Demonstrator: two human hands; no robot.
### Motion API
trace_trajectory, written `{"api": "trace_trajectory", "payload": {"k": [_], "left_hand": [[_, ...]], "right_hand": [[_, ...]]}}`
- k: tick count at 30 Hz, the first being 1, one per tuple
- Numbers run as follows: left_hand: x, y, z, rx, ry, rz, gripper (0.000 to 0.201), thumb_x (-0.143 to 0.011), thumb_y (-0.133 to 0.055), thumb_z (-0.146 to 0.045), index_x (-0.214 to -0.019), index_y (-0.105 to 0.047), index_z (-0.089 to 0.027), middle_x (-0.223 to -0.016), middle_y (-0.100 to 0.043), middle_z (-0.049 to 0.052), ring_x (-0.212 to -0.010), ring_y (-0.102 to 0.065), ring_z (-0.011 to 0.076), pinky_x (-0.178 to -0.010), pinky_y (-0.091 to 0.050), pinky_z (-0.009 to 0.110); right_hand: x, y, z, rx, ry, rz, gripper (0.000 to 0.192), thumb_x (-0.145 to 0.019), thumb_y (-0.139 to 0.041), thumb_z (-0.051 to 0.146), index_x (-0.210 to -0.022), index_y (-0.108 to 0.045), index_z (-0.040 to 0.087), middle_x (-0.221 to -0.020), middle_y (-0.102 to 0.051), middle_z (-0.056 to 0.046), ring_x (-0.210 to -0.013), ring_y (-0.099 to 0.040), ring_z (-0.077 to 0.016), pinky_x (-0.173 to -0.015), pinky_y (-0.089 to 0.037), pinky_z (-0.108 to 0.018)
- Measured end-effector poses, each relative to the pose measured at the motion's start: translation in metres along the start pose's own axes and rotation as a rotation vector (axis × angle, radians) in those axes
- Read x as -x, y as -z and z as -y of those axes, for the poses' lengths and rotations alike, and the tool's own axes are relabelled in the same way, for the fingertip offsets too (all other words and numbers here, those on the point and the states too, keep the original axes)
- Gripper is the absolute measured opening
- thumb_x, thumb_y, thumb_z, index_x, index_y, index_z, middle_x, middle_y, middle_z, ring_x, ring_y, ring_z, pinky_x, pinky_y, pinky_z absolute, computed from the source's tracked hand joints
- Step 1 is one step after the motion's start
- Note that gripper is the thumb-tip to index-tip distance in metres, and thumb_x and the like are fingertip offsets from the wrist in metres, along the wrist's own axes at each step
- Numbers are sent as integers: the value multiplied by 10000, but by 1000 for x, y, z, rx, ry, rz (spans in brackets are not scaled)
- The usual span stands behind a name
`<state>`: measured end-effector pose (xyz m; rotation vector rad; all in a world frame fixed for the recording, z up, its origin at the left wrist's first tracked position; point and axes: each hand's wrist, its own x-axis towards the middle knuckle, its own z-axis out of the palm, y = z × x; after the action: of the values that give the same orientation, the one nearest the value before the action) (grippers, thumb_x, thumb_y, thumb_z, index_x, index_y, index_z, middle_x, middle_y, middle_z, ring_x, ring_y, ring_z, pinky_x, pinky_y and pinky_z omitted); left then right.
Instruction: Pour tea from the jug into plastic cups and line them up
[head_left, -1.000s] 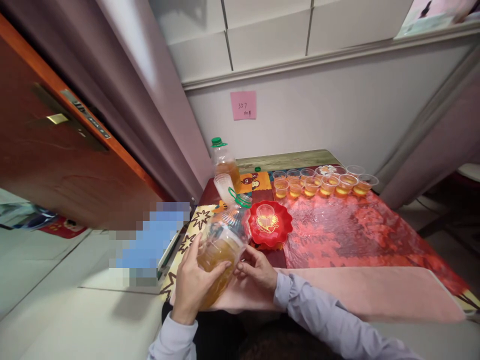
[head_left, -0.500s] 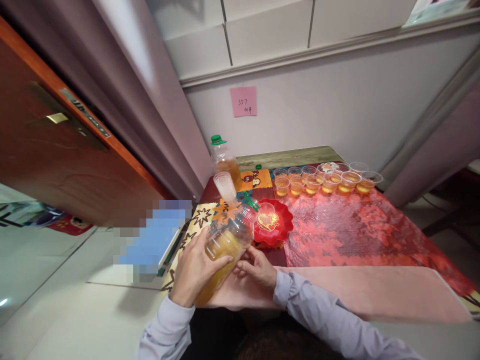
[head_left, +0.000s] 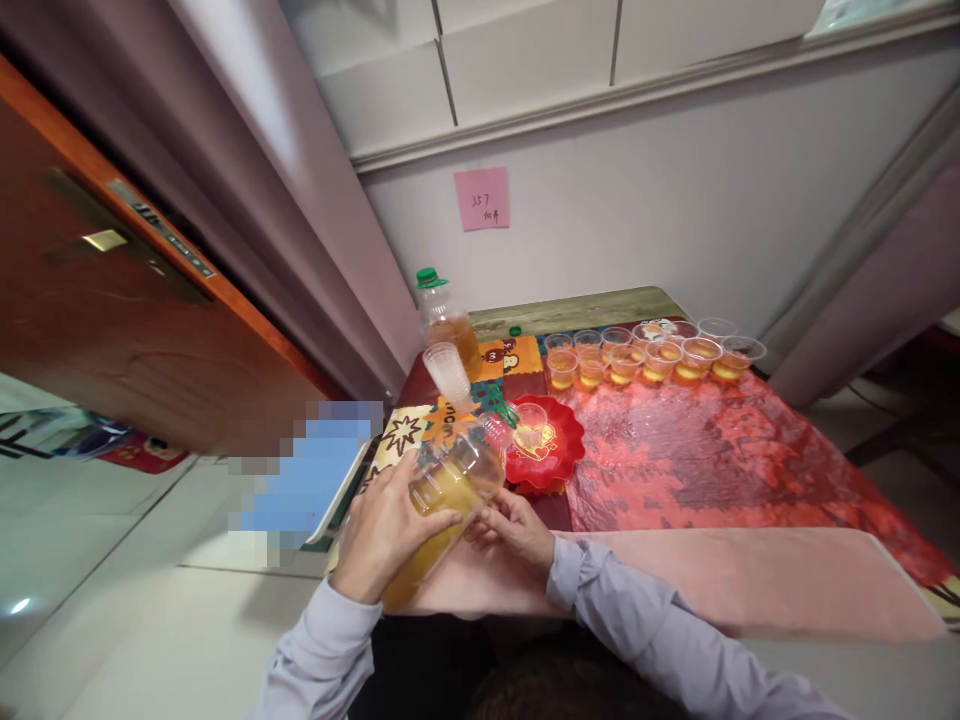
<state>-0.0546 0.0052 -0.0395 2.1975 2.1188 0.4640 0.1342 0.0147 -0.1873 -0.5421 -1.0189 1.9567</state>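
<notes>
A clear plastic bottle (head_left: 439, 495) with yellow drink leans over, its neck pointing up and right to the scalloped red plate (head_left: 564, 462). My left hand (head_left: 390, 530) wraps around its left side, thumb across the front. Low on the bottle's right side, my right hand (head_left: 519, 532) has its fingers curled against it; their tips are partly hidden. On the plate stands a clear plastic cup (head_left: 532, 425), close to the bottle's mouth. No stream of liquid can be made out.
A leaning stack of clear cups (head_left: 448, 372) stands before a second bottle (head_left: 450, 320) with a green cap. Rows of cups with amber drink (head_left: 624, 365) fill the table's back right. A loose green cap (head_left: 515, 331) lies behind. A pink cloth (head_left: 712, 580) covers the front edge.
Both hands keep their hold on the tilted bottle, which has barely moved. The whole view has shifted slightly.
</notes>
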Motion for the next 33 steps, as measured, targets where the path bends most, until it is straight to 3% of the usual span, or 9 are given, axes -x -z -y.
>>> {"api": "trace_trajectory", "payload": {"k": [12,16,22,26,33], "left_hand": [[-7,20,-9,-89,46,117,980,-686,-790,-662,-1501,-526,-186,-1401,-683,184,-1258,-671,368,-1001,-538,462],[-11,31,-20,-112,57,163,997,-686,-819,-629,-1525,-498,-198,-1375,-702,171,-1214,-694,360,-981,-546,454],[-15,47,-41,-158,80,249,968,-753,-786,-596,-1559,-438,-190,-1464,-640,179,-1329,-624,384,-1045,-517,491],[-17,51,-46,-179,99,282,996,-754,-791,-591,-1576,-407,-182,-1528,-584,187,-1395,-573,379,-1102,-484,487],[-21,53,-51,-211,99,301,970,-763,-786,-588,-1564,-421,-180,-1495,-606,201,-1353,-603,402,-1068,-506,498]], "right_hand": [[-2,1,3,7,-32,1,617,-820,-766,704,-1142,-663,187,-947,-732,-60,-787,-726,-169,-727,-577,-326],[-3,2,1,-11,-29,8,608,-814,-770,705,-1122,-666,191,-983,-733,-65,-817,-732,-173,-738,-579,-326],[-3,2,0,-25,-32,-3,603,-823,-767,695,-1126,-663,184,-936,-745,-54,-790,-733,-170,-735,-573,-319],[-2,1,2,-25,-21,-11,588,-826,-761,699,-1103,-674,188,-952,-758,-62,-798,-736,-171,-742,-572,-317],[-1,0,5,-16,-21,-27,590,-809,-768,714,-1053,-693,182,-923,-764,-61,-795,-738,-176,-743,-575,-322]]}}
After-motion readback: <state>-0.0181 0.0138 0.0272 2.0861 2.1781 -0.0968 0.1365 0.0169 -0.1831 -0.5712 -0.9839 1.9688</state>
